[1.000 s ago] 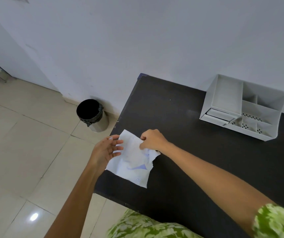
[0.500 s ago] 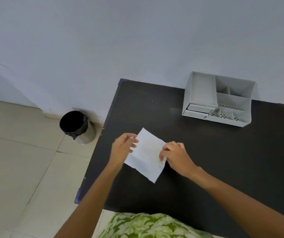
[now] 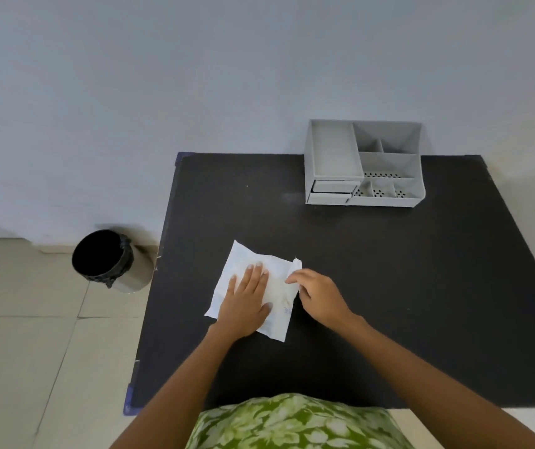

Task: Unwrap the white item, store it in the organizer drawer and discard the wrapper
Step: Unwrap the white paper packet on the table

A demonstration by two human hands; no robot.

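A white wrapped item (image 3: 243, 259) lies flat on the black table (image 3: 389, 286), near its left edge. My left hand (image 3: 246, 298) presses down on its middle with fingers spread. My right hand (image 3: 319, 294) pinches the wrapper's right edge (image 3: 295, 267), which is lifted and curled up. The grey organizer (image 3: 363, 163) stands at the back of the table against the wall, with two small drawers (image 3: 332, 192) at its front left; both look pushed in.
A round bin (image 3: 110, 259) with a black liner stands on the tiled floor to the left of the table, by the wall. The table's near edge is at my green patterned clothing (image 3: 292, 422).
The item went from held over the table's left edge to lying flat on the table. My left hand now presses on it and my right hand lifts its right edge. The view turned right.
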